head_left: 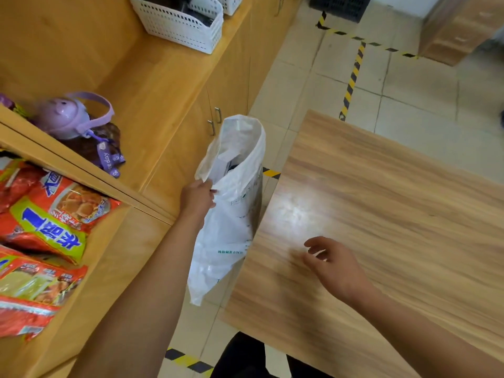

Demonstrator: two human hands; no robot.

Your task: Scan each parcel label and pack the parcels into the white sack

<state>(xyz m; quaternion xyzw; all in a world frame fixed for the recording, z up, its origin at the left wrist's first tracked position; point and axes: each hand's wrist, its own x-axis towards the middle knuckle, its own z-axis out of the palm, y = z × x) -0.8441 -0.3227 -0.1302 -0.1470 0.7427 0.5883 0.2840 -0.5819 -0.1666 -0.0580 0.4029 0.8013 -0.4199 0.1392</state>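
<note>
The white sack (229,227) hangs upright between the wooden cabinet and the table, its mouth open at the top. Inside the mouth a white parcel (227,162) with a dark edge shows. My left hand (197,197) grips the sack's near rim and holds it up. Over the wooden table (395,203) my right hand (331,264) hovers with fingers loosely spread and holds nothing. No scanner is in view.
A wooden cabinet (174,110) with handles stands left of the sack. On it are white baskets (180,20), a purple bottle (73,115) and red snack packets (51,214). Yellow-black tape (353,77) marks the tiled floor. A cardboard box (461,25) sits at the far right.
</note>
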